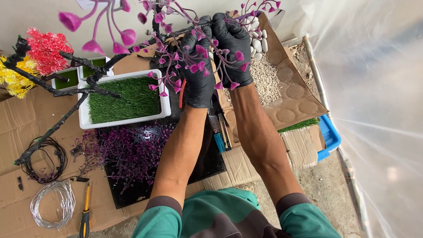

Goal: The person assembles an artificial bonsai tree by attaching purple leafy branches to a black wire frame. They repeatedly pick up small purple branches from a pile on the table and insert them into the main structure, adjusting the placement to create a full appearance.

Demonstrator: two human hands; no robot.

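A: Fig., far left to centre: we see red blossoms (47,49) above yellow blossoms (16,76) on a black-wrapped branch (66,117) that slants from far left down toward the near left. Below it, on flattened cardboard (26,110), lie a coil of black wire (46,159), a coil of pale wire (52,203) and a yellow-handled tool (85,213), nearest to us.

B: Centre-left next: a white tray of fake grass (123,100), w/ two smaller grass trays (79,75) just beyond it. Nearer than the tray, a heap of purple foliage (128,154) rests on a black sheet (207,161).

A: Centre: our left hand (198,66), black-gloved, is closed around a dark twig bearing pink flower buds (194,57); fingers wrap it. The twig is held up above the black sheet, approx. betw. tray and box.

B: Our right hand (232,48), also gloved, sits just beside the left one, touching it, and is closed on the same twig at its far end; bud stems spill over both gloves.

A: Below the hands: an orange-handled tool (181,93) and a blue lighter (219,142) on the sheet.

B: Right: a cardboard box (295,101) w/ fine gravel (266,79) and white pebbles (257,42) at its far end. Further right, a blue bin (328,136), then clear plastic sheeting (379,110).
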